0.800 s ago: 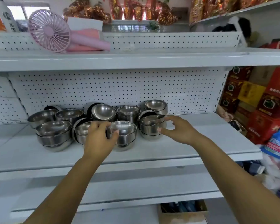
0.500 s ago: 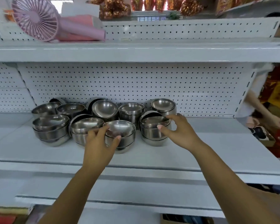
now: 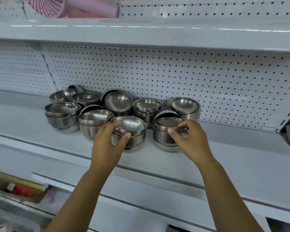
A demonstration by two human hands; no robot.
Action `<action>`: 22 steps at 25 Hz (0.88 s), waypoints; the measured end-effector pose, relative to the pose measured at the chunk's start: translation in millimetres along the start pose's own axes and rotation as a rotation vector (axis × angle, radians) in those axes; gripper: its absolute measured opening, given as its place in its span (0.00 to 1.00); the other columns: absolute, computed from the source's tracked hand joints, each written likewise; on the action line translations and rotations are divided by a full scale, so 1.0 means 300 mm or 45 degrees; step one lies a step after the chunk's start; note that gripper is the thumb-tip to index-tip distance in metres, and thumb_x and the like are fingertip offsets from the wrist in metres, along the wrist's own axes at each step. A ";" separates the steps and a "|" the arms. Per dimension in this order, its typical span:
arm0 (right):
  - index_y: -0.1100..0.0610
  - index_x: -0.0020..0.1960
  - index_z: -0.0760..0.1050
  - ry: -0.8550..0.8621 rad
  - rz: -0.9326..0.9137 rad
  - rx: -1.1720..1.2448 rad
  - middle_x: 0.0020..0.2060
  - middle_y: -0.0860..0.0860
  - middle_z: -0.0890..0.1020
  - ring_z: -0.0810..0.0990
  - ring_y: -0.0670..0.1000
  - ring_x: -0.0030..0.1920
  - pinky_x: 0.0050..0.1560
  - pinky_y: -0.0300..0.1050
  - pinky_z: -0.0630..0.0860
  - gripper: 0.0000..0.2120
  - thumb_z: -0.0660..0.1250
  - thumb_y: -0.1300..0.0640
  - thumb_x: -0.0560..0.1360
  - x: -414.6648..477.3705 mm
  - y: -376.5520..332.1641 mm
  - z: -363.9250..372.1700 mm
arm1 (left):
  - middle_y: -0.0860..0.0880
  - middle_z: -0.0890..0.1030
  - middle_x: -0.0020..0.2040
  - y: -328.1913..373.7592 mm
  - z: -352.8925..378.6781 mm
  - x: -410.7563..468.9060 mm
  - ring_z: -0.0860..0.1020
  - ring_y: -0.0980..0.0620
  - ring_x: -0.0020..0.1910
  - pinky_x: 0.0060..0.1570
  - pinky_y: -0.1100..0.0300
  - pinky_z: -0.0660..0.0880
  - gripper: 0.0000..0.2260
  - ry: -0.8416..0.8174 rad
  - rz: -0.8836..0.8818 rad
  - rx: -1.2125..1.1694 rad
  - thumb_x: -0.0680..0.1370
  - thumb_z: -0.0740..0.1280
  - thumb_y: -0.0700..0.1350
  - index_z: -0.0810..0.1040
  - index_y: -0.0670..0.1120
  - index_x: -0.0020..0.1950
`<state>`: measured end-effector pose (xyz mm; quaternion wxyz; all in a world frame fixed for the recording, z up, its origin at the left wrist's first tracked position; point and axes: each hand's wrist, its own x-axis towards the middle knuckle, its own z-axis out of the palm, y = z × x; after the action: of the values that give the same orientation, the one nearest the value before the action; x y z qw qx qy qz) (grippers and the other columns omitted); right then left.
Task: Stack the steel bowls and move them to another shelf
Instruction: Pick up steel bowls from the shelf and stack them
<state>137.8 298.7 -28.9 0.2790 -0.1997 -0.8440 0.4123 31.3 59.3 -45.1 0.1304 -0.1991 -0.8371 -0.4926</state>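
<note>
Right hand (image 3: 191, 141) shifted onto a rim | left hand (image 3: 107, 148) grips front bowl stack (image 3: 134, 138) | right pinches neighbour stack (image 3: 162, 138) at 3 o'clock

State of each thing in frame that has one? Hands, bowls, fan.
Left hand: grips the top bowl of the front-centre stack of steel bowls.
Right hand: pinches the top rim of the front-right stack of steel bowls.
Back-centre steel bowl: tilted toward the camera.
Front-left stack of steel bowls: upright, nested, untouched, on the white metal shelf.
Pink handheld fan: lying on the upper shelf; running or not, cannot tell.
</note>
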 end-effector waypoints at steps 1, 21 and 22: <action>0.50 0.49 0.78 0.006 -0.011 0.016 0.49 0.45 0.81 0.78 0.39 0.52 0.47 0.28 0.69 0.10 0.77 0.49 0.75 0.000 0.003 -0.002 | 0.53 0.79 0.58 -0.005 0.002 0.003 0.76 0.53 0.60 0.61 0.55 0.75 0.17 0.011 0.017 0.004 0.75 0.76 0.51 0.78 0.52 0.62; 0.55 0.56 0.70 0.307 -0.047 0.502 0.46 0.46 0.76 0.76 0.34 0.43 0.48 0.26 0.71 0.05 0.66 0.56 0.83 -0.014 0.022 -0.098 | 0.49 0.82 0.58 0.143 0.065 -0.043 0.81 0.47 0.61 0.62 0.52 0.77 0.14 0.119 0.164 -0.615 0.75 0.76 0.52 0.78 0.56 0.59; 0.52 0.54 0.69 0.375 -0.041 0.494 0.47 0.46 0.76 0.75 0.33 0.43 0.48 0.26 0.71 0.05 0.66 0.56 0.84 -0.028 0.039 -0.126 | 0.48 0.82 0.59 0.157 0.089 -0.063 0.81 0.46 0.61 0.63 0.50 0.77 0.14 0.071 0.177 -0.644 0.76 0.76 0.52 0.78 0.56 0.60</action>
<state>169.6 322.9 -22.0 0.4386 -0.1869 -0.7022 0.5288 69.2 99.2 -29.5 0.1328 -0.2687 -0.6678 -0.6813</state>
